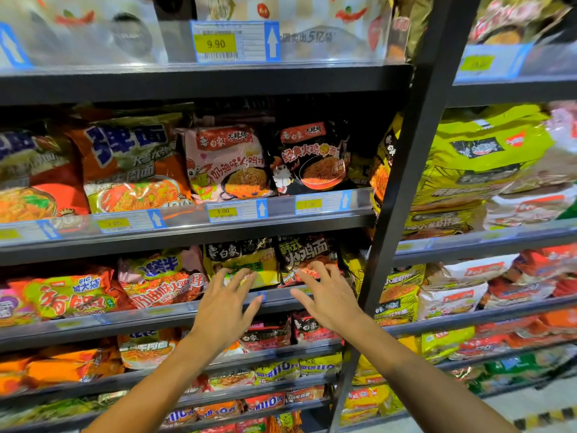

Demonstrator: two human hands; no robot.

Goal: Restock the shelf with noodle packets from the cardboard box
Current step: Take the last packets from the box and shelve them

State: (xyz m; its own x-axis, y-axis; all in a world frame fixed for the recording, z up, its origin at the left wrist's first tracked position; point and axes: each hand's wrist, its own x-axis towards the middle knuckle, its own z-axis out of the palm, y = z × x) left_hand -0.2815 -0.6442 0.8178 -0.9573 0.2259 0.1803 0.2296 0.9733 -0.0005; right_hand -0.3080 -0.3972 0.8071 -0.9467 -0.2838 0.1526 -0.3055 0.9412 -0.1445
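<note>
Both hands are spread wide and hold nothing. The left hand point(225, 300) touches the yellow packet point(246, 260); the right hand point(327, 293) touches the black packet point(307, 256) beside it on the shelf point(175, 310). The packets look light, crinkly and slippery. The noodles inside would likely break, so hold them softly by the sides. No box is in view.

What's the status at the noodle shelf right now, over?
Left hand open on yellow packet. Right hand open on black packet. Cardboard box not visible.
</note>
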